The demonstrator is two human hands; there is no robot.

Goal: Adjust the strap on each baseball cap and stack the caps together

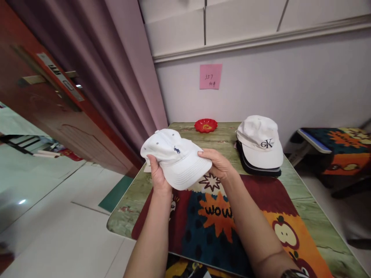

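Observation:
A white baseball cap (179, 154) with a small navy horse-and-rider logo is held up over the table, its brim tilted down to the right. My left hand (159, 175) grips the cap at its lower left side, thumb on the crown. On the right, my right hand (216, 162) pinches the brim's edge, thumb on top and the other fingers hidden underneath. To the right of the hands stands a stack of caps: a white cap (257, 135) with "CK" lettering on top, and dark caps (252, 168) beneath it.
A colourful mat (191, 231) covers the front of the green wood-patterned table (124, 208). At the back lies a red scalloped dish (205, 125). A pink note (210, 76) sticks to the wall. A door (87, 116) and curtain (127, 58) flank the left; another table (348, 139) is right.

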